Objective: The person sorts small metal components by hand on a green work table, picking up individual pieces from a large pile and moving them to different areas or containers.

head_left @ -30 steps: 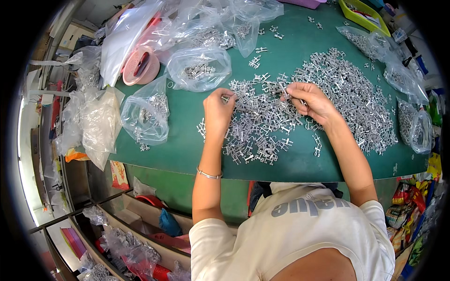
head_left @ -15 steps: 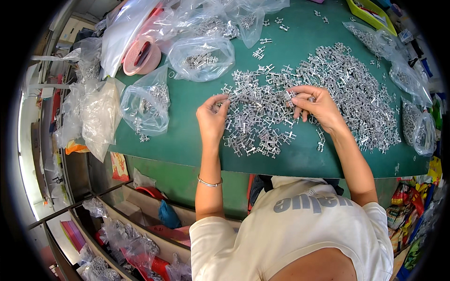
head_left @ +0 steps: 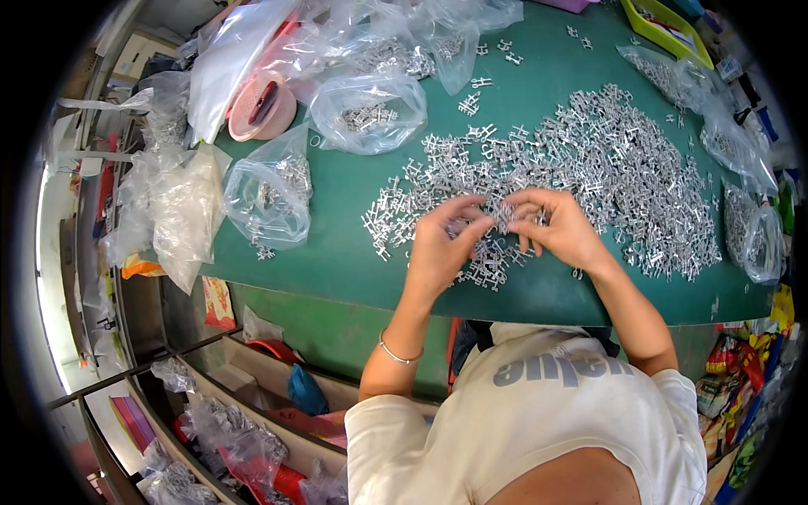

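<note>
A large heap of small silver metal parts (head_left: 631,177), each with short crossbars, covers the right of the green table (head_left: 337,227). A looser pile of the same parts (head_left: 454,160) spreads to its left. Over that pile's near side my left hand (head_left: 443,244) and my right hand (head_left: 560,227) meet, fingertips almost touching. Between them shows a small silver metal part (head_left: 502,215), pinched by my right fingers. My left thumb and fingers are bent together close to it; motion blur hides what they grip.
Clear plastic bags of parts (head_left: 269,202) stand on the left, near a pink basket (head_left: 263,109) holding a red-handled tool. More filled bags (head_left: 741,223) line the right edge. At the back right is a yellow-green tray (head_left: 665,34). Open drawers (head_left: 244,396) sit below left.
My left hand has moved right and nearer to me, uncovering parts on the pile's left side. My right hand has come slightly left and nearer, and the two hands now meet.
</note>
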Tool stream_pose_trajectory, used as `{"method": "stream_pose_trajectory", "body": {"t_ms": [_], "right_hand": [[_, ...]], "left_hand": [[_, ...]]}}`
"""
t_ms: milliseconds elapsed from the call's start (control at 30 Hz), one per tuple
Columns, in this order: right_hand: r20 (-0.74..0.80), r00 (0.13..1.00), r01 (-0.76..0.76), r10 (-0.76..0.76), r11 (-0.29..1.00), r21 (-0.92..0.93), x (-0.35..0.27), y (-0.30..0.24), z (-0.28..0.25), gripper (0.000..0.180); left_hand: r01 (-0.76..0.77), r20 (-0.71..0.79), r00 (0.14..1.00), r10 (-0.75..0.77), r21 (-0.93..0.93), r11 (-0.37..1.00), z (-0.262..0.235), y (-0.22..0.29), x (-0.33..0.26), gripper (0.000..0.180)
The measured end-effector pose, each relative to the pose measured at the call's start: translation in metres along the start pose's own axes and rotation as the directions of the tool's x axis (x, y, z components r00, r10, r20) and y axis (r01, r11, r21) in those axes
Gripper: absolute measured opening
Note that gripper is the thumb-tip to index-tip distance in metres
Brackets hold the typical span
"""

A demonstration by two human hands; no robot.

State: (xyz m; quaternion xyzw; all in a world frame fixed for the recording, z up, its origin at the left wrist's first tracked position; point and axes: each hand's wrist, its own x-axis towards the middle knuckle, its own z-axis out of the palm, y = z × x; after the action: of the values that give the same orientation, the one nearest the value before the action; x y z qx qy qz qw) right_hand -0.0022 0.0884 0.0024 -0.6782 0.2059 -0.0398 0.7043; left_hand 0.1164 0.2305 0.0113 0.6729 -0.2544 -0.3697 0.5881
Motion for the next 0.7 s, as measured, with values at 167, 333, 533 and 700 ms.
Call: {"method": "stream_pose_trajectory", "body": {"t_ms": [167,333,533,700], "right_hand": [[-0.028,0.999,-0.032,0.031,0.999,-0.022,-0.003,-0.005,0.006,0.018],[-0.044,0.998,-0.046,0.051,0.995,0.090,-0.004,-0.004,0.000,0.013],[-0.040,0.995,-0.084,0.088,0.991,0.101,-0.004,0.002,0.002,0.014],[-0.041,0.997,-0.054,0.061,0.983,0.173,-0.006,0.009,-0.013,0.017]], "left_hand": [[0.098,0.074,0.993,-0.090,-0.122,0.988,0.002,-0.011,0.006,0.012],[0.056,-0.129,0.986,-0.105,-0.338,0.939,-0.005,-0.017,0.015,0.015],[-0.242,-0.538,0.843,0.024,-0.338,0.910,-0.073,-0.008,0.090,0.021],[-0.237,-0.540,0.827,0.155,-0.086,0.968,-0.067,-0.006,0.075,0.027]]}}
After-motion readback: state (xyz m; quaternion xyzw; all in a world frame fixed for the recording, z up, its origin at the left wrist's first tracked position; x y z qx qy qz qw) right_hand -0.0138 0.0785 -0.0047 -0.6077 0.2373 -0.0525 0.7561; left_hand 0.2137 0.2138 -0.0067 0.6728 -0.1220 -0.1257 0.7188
